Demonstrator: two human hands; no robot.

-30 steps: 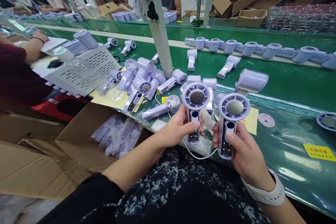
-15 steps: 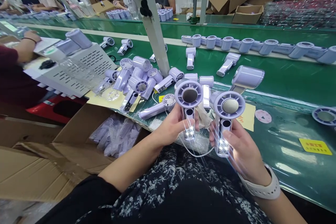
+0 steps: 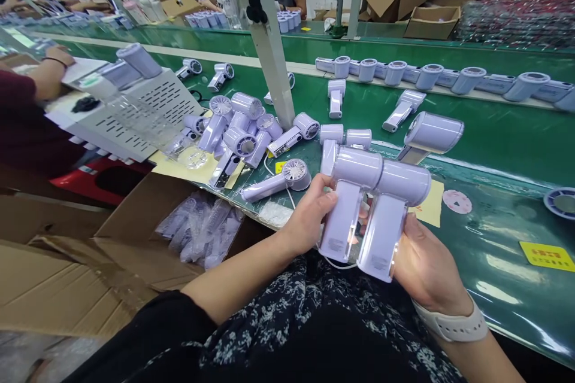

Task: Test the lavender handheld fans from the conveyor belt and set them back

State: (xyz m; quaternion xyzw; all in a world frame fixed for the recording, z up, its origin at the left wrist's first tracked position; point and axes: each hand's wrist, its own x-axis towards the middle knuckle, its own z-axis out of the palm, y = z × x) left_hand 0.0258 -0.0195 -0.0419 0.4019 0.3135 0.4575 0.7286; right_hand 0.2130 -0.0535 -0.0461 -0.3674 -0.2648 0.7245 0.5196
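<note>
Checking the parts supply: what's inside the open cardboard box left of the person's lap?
The open brown cardboard box holds clear plastic bags of pale lilac parts. Their exact shape is blurred by the plastic, and the box's bottom is covered.

Your two handheld fans, the left fan (image 3: 345,203) and right fan (image 3: 389,218), are pale lilac with white handle faces. The conveyor belt (image 3: 494,131) is green, its sticker (image 3: 545,256) yellow. Your top (image 3: 323,323) is black with a white floral print, your watch strap (image 3: 453,326) white.

Open green belt (image 3: 494,137) right of centre; passage leftward blocked by heaped lilac fans (image 3: 242,131), slanted white post (image 3: 274,54), perforated metal box (image 3: 148,108).
</note>
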